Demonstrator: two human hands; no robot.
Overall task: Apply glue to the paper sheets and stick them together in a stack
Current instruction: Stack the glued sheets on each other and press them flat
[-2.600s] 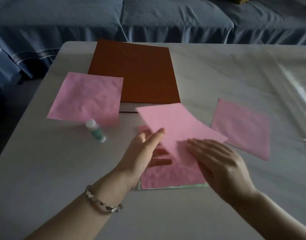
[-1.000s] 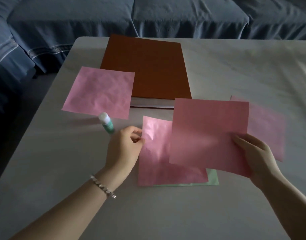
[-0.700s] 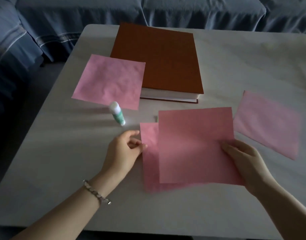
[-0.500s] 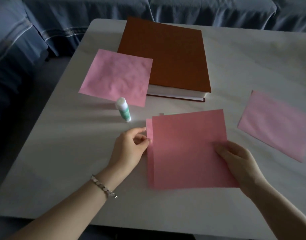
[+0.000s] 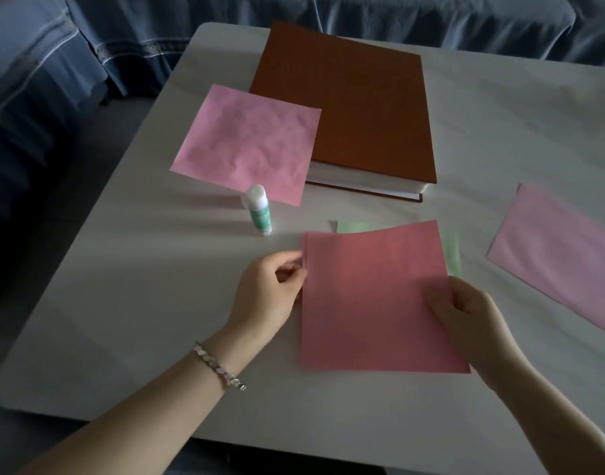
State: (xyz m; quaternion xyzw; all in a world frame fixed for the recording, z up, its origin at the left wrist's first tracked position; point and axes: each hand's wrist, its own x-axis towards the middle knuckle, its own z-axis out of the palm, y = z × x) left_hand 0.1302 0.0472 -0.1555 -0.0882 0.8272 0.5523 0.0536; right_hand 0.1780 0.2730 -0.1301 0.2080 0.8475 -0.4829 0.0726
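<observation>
A pink sheet (image 5: 369,296) lies over the paper stack in front of me, its far edge slightly lifted. My right hand (image 5: 465,313) pinches its right edge. At the stack's left edge, my left hand (image 5: 273,289) pinches the pink sheet beneath, of which only a thin strip shows. A green sheet (image 5: 452,250) peeks out at the stack's far right corner. The glue stick (image 5: 258,210), capped in white with a green label, stands upright just left of the stack. Two more pink sheets lie apart: one far left (image 5: 247,142), one far right (image 5: 561,258).
A thick brown-covered book (image 5: 349,97) lies at the back of the white table (image 5: 139,286), with the far-left pink sheet overlapping its corner. A blue-covered sofa (image 5: 88,46) surrounds the table's far and left sides. The table's near-left corner is rounded.
My right hand has carried the pink sheet from the right and lowered it over the stack, lining it up with the left edge. The camera has tilted down. My left hand stayed at the stack's edge.
</observation>
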